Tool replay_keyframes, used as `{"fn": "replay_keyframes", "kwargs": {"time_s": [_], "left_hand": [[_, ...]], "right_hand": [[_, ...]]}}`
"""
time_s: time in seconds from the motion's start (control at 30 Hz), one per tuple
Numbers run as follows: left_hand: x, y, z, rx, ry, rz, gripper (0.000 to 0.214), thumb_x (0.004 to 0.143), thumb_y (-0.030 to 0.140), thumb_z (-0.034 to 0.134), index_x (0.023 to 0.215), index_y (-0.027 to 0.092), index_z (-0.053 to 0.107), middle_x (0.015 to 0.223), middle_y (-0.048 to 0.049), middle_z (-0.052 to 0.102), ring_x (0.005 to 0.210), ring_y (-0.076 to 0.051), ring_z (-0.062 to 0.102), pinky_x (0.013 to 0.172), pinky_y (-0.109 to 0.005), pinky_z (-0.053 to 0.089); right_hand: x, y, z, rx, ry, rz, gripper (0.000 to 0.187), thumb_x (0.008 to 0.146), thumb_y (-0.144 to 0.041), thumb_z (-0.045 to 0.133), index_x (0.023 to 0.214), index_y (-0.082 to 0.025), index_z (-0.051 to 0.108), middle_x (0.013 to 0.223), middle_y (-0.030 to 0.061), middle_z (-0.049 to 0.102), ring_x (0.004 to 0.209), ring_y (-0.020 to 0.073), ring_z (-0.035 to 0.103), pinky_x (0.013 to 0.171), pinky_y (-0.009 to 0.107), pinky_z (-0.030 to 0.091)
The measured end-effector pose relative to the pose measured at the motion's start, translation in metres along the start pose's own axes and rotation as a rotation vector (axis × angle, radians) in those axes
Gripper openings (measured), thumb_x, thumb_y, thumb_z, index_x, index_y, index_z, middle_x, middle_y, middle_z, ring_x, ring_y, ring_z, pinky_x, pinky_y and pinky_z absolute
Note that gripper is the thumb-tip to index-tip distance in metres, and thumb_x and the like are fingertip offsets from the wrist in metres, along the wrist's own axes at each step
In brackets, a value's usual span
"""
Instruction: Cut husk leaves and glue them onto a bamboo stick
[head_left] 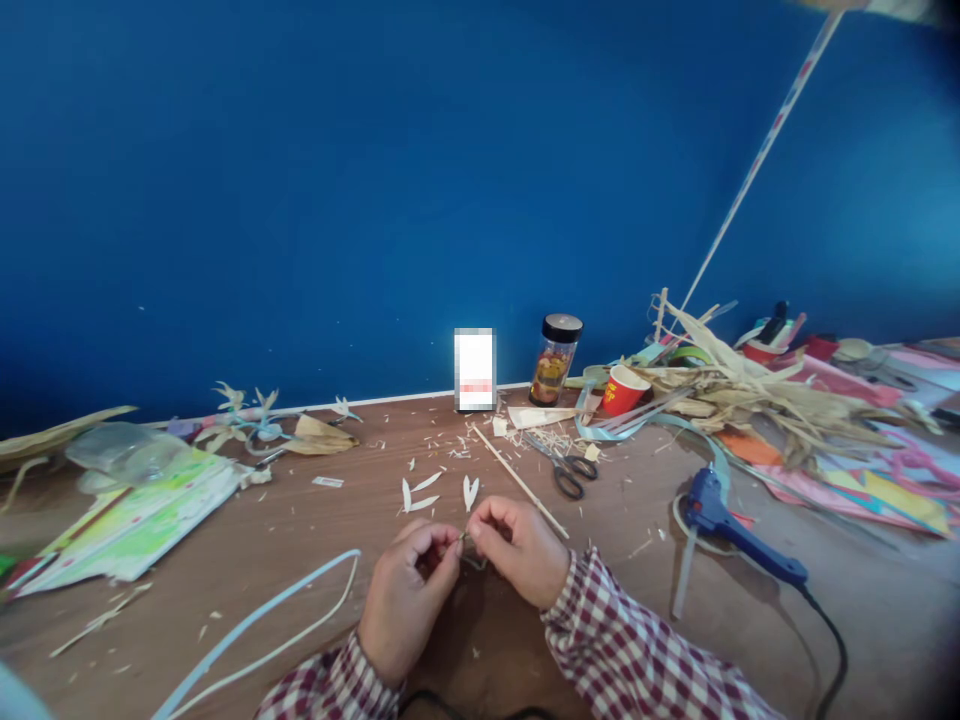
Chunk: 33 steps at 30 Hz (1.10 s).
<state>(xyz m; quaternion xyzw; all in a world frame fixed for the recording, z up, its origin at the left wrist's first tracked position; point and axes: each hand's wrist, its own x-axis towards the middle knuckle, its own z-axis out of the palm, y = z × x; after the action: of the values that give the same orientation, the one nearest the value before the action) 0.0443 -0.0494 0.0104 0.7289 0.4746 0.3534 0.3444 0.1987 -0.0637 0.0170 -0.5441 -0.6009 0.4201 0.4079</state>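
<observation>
My left hand (415, 590) and my right hand (519, 545) meet low in the middle of the head view, with fingertips pinched together. Between them is something small and thin, mostly hidden by the fingers, whose kind I cannot make out. Just beyond the hands lie several white petal-shaped slips (421, 494), with a V-shaped pair (470, 492) close to my right fingers. A thin pale stick (517, 480) slants behind my right hand. Black-handled scissors (568, 474) rest farther right, their blades among pale scraps (553, 440).
A blue glue gun (739, 535) with a black cord lies right. Behind stand a black-lidded jar (556, 360), a red paper cup (624, 391) and a blurred white box (475, 370). Dry husks (765, 385) heap at right. A painted sheet (142, 525) and pale blue strip (262, 612) lie left.
</observation>
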Motion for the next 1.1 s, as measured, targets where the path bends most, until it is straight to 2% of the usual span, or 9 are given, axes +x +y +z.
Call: {"fn": "replay_keyframes", "kwargs": {"time_s": [0.13,0.27,0.47,0.6,0.73,0.9,1.1], "left_hand": [[-0.001,-0.003,0.003,-0.099,-0.027,-0.051,0.018,0.078,0.032,0.050,0.077,0.019,0.062,0.069,-0.0013,0.060,0.061,-0.015,0.054,0.057,-0.023,0.042],[-0.002,-0.007,0.005,-0.176,-0.017,-0.105,0.020,0.078,0.034,0.050,0.078,0.018,0.062,0.071,-0.0024,0.061,0.063,-0.015,0.055,0.058,-0.024,0.044],[-0.003,-0.006,0.005,-0.209,-0.013,-0.147,0.020,0.077,0.035,0.051,0.080,0.018,0.062,0.072,-0.0032,0.064,0.064,-0.016,0.057,0.059,-0.024,0.045],[-0.003,-0.002,0.004,-0.198,0.005,-0.130,0.019,0.077,0.034,0.052,0.078,0.018,0.063,0.073,-0.0028,0.065,0.065,-0.016,0.058,0.060,-0.024,0.045],[-0.003,0.001,0.002,-0.188,0.022,-0.107,0.018,0.076,0.033,0.052,0.077,0.018,0.063,0.072,-0.0021,0.064,0.066,-0.017,0.059,0.060,-0.024,0.045],[-0.003,0.000,0.003,-0.158,0.069,-0.038,0.014,0.075,0.029,0.054,0.076,0.019,0.063,0.072,-0.0018,0.063,0.066,-0.016,0.058,0.060,-0.025,0.045],[-0.005,-0.005,0.005,-0.229,0.102,-0.124,0.016,0.073,0.031,0.057,0.079,0.018,0.063,0.073,-0.0023,0.068,0.065,-0.017,0.061,0.060,-0.025,0.048]], "right_hand": [[0.001,0.002,0.001,0.128,-0.064,0.076,0.025,0.082,-0.034,0.044,0.093,-0.017,0.059,0.048,-0.0064,0.047,0.036,0.0057,0.042,0.036,0.015,0.033],[0.000,0.007,0.004,0.096,-0.040,0.071,0.023,0.079,-0.033,0.049,0.089,-0.016,0.062,0.047,-0.0048,0.050,0.039,0.0072,0.049,0.039,0.016,0.038],[0.000,0.008,0.008,0.071,-0.009,0.061,0.017,0.078,-0.029,0.049,0.085,-0.017,0.059,0.058,-0.0020,0.057,0.045,0.0086,0.055,0.040,0.016,0.039],[0.000,0.006,0.008,0.055,-0.014,-0.009,0.011,0.078,-0.025,0.050,0.081,-0.017,0.055,0.064,-0.0020,0.058,0.049,0.0084,0.057,0.042,0.016,0.039],[-0.001,0.002,0.007,-0.015,-0.016,-0.063,0.007,0.078,-0.022,0.048,0.080,-0.018,0.053,0.059,-0.0040,0.054,0.047,0.0078,0.054,0.043,0.016,0.037],[-0.003,-0.004,0.008,-0.190,0.075,-0.165,0.005,0.076,-0.017,0.049,0.075,-0.019,0.053,0.060,-0.0036,0.053,0.052,0.0084,0.049,0.049,0.018,0.036],[-0.010,-0.006,0.016,-0.293,0.156,-0.187,0.005,0.076,-0.018,0.049,0.075,-0.020,0.053,0.066,-0.0008,0.057,0.057,0.0112,0.052,0.054,0.021,0.037]]}}
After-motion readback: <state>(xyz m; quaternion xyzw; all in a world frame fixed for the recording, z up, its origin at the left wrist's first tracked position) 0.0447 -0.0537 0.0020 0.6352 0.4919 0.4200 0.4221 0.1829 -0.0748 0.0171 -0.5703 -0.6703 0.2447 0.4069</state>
